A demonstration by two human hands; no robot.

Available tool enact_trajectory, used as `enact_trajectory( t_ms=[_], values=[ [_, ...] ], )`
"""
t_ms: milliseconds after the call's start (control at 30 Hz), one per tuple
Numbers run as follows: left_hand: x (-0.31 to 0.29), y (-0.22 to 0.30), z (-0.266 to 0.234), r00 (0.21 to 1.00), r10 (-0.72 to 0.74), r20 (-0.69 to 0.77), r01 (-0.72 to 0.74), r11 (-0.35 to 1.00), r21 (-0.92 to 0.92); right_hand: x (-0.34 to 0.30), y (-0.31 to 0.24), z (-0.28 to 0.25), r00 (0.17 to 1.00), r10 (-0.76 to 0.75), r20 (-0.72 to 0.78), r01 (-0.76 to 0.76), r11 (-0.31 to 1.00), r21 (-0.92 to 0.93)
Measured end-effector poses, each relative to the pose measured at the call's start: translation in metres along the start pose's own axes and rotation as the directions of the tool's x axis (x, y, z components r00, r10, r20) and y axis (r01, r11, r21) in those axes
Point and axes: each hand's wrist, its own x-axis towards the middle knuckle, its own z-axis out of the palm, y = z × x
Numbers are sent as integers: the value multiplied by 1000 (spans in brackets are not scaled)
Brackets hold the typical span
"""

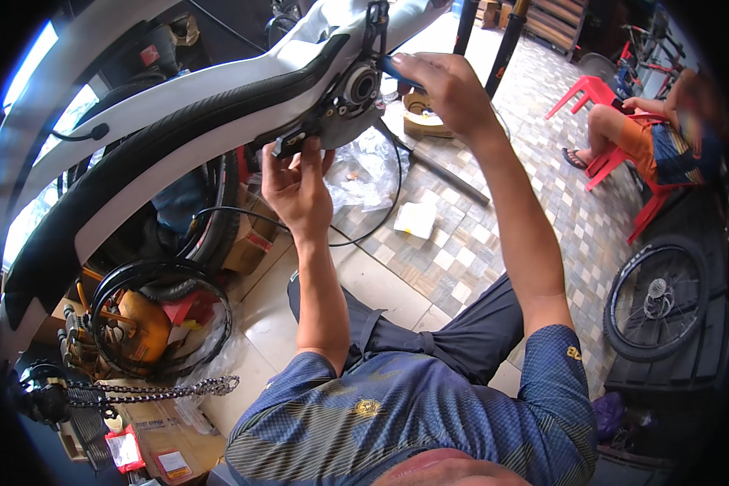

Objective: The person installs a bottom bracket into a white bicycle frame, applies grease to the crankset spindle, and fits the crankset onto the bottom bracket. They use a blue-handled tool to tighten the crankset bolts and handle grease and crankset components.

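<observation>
A white and black bicycle frame [219,101] slants across the upper left, above my hands. On its lower part is a round drive unit [360,84] with a ringed axle hole. My right hand [454,91] is closed around a blue-handled tool [400,71], whose tip meets the frame beside the drive unit; the kind of tip is hidden. Below the unit, my left hand [300,190] pinches a small black part [290,144] from underneath, against the frame. A black cable [394,194] hangs in a loop beside my left hand.
At the right a person [636,134] sits on a red chair [650,212], near a bicycle wheel [656,298]. Rims [162,316], a chain [158,389] and a cardboard box [170,429] lie at the left. Clear plastic wrap [364,174] and white paper [415,219] lie on the tiles.
</observation>
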Motion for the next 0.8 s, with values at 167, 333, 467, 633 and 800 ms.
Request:
enact_trajectory(
  t_ms=[167, 333, 467, 633, 800],
  values=[
    [1, 4, -1, 1000, 3, 24, -4, 1000, 17, -6, -13, -15, 992, 53, 118, -45, 997, -66],
    [2, 1, -3, 1000, -11, 27, 10, 999, 43, 5, -17, -27, 961, 83, 262, -70, 996, -59],
    [0, -1, 0, 1000, -15, 21, 14, 999, 48, -7, -4, -35, 957, 144, 252, -206, 948, 242],
    [3, -2, -2, 1000, 3, 14, -4, 999, 52, -20, -7, -47, 961, 118, 249, -84, 986, -143],
    [1, -5, -3, 1000, 22, 5, -22, 999, 28, -31, 4, -15, 944, -169, 283, 284, 853, -438]
  ],
)
